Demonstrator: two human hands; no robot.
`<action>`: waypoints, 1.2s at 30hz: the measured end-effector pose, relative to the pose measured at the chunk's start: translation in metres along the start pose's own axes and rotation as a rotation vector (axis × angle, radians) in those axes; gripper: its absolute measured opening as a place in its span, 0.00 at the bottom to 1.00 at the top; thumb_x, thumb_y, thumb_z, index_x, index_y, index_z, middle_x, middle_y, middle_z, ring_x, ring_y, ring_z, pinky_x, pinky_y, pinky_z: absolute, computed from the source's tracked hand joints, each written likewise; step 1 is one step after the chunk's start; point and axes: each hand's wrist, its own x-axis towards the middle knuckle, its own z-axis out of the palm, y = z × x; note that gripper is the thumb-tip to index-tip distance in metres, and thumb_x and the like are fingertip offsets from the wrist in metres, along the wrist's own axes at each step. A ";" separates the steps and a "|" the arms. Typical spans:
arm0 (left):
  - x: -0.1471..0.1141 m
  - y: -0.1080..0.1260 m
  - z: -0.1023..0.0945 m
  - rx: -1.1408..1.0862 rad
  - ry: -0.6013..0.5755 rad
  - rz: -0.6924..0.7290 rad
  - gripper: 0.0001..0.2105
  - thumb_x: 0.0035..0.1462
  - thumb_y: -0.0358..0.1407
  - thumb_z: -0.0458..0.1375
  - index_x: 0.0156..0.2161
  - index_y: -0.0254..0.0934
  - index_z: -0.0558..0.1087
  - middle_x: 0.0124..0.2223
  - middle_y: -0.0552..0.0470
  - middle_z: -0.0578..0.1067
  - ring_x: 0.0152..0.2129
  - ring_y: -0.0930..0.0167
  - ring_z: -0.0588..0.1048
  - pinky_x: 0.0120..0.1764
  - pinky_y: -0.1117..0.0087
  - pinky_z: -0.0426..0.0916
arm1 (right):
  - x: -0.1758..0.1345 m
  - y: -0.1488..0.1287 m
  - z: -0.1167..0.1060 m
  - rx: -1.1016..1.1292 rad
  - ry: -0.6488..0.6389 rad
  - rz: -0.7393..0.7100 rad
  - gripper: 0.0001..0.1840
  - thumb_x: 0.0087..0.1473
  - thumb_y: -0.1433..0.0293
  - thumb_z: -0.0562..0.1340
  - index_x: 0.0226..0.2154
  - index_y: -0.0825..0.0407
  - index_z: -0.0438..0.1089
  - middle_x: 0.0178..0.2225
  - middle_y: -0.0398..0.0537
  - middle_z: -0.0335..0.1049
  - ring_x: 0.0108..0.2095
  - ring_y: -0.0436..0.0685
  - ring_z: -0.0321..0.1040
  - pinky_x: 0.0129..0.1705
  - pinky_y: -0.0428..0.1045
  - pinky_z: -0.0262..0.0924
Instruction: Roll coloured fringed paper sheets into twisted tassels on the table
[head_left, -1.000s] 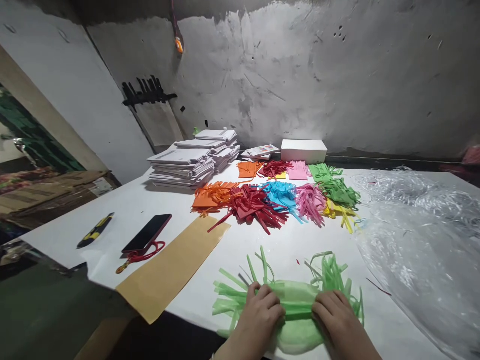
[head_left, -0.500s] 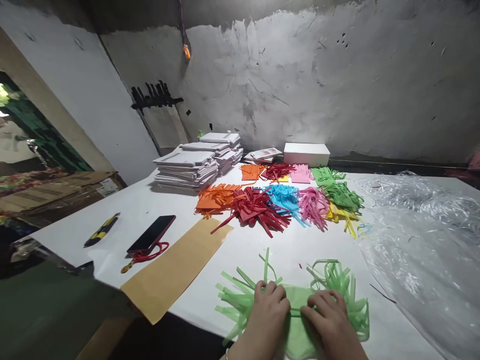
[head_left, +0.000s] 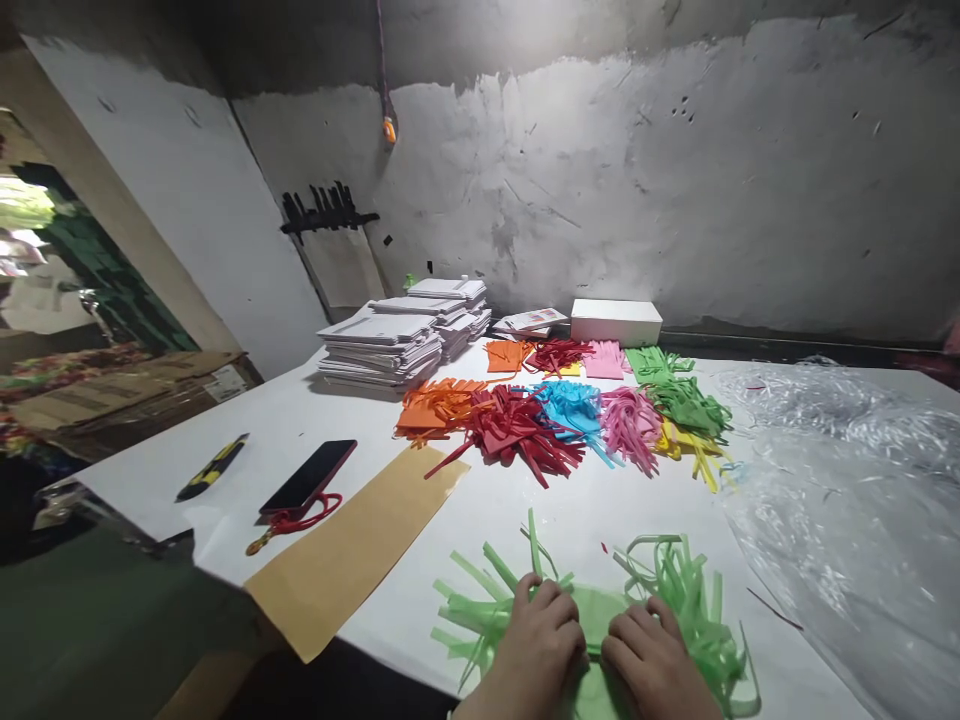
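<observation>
- A piece of light green fringed tissue paper (head_left: 600, 615) is pressed flat at the near edge of the white table (head_left: 300, 430), directly under both hands
- The left hand (head_left: 544, 650) is laid palm down on the left half of the paper's solid middle band, its fingers curled and close together; nothing is seen to be pinched, though what lies under the palm cannot be told
- The right hand (head_left: 654, 665) is set the same way on the right half, knuckles just beside those of the left hand, so that only a narrow strip of the band shows between them
- Cut strips are fanned out past both hands, to the left and to the right
- The paper is judged very light, thin and limp, easily torn or creased; the loose strips are likely to tangle
- Hold is best taken on the uncut middle band, not on the strips
- Heaps of coloured fringes (head_left: 562, 410) lie well apart, further back on the table
</observation>
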 end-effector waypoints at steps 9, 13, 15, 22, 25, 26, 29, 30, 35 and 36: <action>0.004 0.020 -0.009 -0.096 -0.096 -0.358 0.03 0.54 0.30 0.63 0.30 0.37 0.73 0.38 0.50 0.76 0.38 0.63 0.70 0.47 0.54 0.57 | -0.032 0.020 -0.016 -0.165 -0.081 0.224 0.11 0.65 0.75 0.51 0.35 0.47 0.66 0.38 0.45 0.73 0.41 0.59 0.69 0.50 0.57 0.49; 0.014 0.022 -0.011 0.035 -0.151 -0.328 0.03 0.54 0.31 0.65 0.31 0.37 0.75 0.39 0.49 0.75 0.39 0.61 0.69 0.47 0.52 0.57 | -0.022 0.016 -0.003 -0.328 -0.096 0.265 0.09 0.58 0.76 0.52 0.30 0.47 0.62 0.32 0.48 0.70 0.36 0.63 0.67 0.45 0.59 0.50; 0.014 0.018 -0.005 0.115 -0.094 -0.158 0.07 0.57 0.31 0.65 0.28 0.37 0.74 0.35 0.51 0.74 0.36 0.65 0.68 0.50 0.52 0.56 | -0.016 0.017 0.001 -0.359 -0.062 0.270 0.09 0.54 0.76 0.52 0.27 0.47 0.61 0.28 0.49 0.67 0.32 0.63 0.64 0.42 0.60 0.49; 0.020 0.010 0.008 0.205 -0.093 0.173 0.11 0.58 0.33 0.66 0.25 0.37 0.74 0.30 0.54 0.72 0.32 0.66 0.67 0.53 0.50 0.53 | -0.004 0.012 0.000 -0.240 -0.027 0.149 0.15 0.53 0.82 0.52 0.26 0.46 0.63 0.29 0.43 0.69 0.36 0.59 0.64 0.52 0.60 0.47; 0.029 0.008 0.000 0.161 -0.173 0.107 0.11 0.56 0.35 0.66 0.25 0.36 0.72 0.30 0.53 0.72 0.32 0.66 0.67 0.45 0.56 0.59 | 0.000 0.005 0.003 -0.188 -0.014 0.059 0.17 0.59 0.81 0.51 0.24 0.47 0.62 0.25 0.41 0.66 0.33 0.57 0.62 0.52 0.58 0.46; 0.030 0.008 -0.002 0.154 -0.178 0.082 0.11 0.56 0.35 0.66 0.26 0.36 0.72 0.31 0.53 0.72 0.33 0.65 0.68 0.44 0.57 0.59 | 0.003 0.004 0.004 -0.184 -0.006 0.039 0.18 0.60 0.81 0.50 0.24 0.48 0.61 0.24 0.40 0.65 0.31 0.57 0.61 0.51 0.57 0.46; 0.025 0.007 -0.002 0.149 -0.068 0.160 0.09 0.58 0.34 0.65 0.29 0.36 0.71 0.33 0.53 0.72 0.36 0.66 0.68 0.47 0.58 0.59 | 0.013 0.004 0.002 -0.184 0.008 0.019 0.22 0.64 0.81 0.46 0.24 0.48 0.61 0.23 0.40 0.64 0.30 0.55 0.61 0.50 0.54 0.47; 0.022 0.007 0.000 0.137 -0.019 0.246 0.10 0.59 0.34 0.64 0.29 0.36 0.70 0.33 0.54 0.71 0.35 0.67 0.68 0.47 0.60 0.59 | 0.018 0.005 -0.001 -0.183 0.012 0.033 0.23 0.65 0.81 0.45 0.24 0.48 0.62 0.24 0.40 0.65 0.30 0.55 0.61 0.50 0.54 0.48; 0.002 0.005 0.021 0.138 0.059 0.406 0.10 0.62 0.35 0.61 0.29 0.37 0.69 0.30 0.53 0.69 0.30 0.70 0.67 0.35 0.68 0.59 | 0.046 0.027 -0.035 -0.204 0.045 0.178 0.15 0.67 0.74 0.50 0.32 0.49 0.67 0.29 0.43 0.70 0.34 0.56 0.66 0.50 0.57 0.48; 0.000 0.004 0.026 0.157 0.087 0.370 0.09 0.63 0.35 0.60 0.30 0.37 0.70 0.32 0.52 0.71 0.31 0.69 0.68 0.36 0.67 0.60 | 0.050 0.035 -0.043 -0.234 0.059 0.189 0.13 0.66 0.73 0.51 0.33 0.49 0.68 0.30 0.43 0.71 0.34 0.57 0.68 0.49 0.57 0.48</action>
